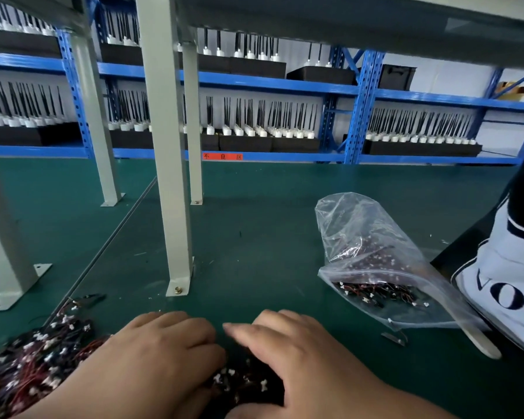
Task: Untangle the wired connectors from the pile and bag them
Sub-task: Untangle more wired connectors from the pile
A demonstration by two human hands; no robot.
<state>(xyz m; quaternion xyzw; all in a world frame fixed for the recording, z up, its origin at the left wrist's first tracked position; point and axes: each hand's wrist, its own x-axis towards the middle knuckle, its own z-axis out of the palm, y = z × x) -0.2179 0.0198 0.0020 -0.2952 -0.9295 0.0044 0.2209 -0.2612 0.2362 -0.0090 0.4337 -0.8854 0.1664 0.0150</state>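
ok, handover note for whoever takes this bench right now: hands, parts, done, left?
Left hand and right hand: both over a small clump of connectors at the near edge; grip hidden.
Main pile lies to the left on the green mat.
Bag lies to the right, mouth open.
Done: some connectors are in it.
Left: untangle and bag the rest.

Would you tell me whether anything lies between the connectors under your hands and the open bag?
Nothing visible does. Only bare green mat separates the connectors under the left hand and right hand from the bag. A small scrap lies below the bag, off that line.
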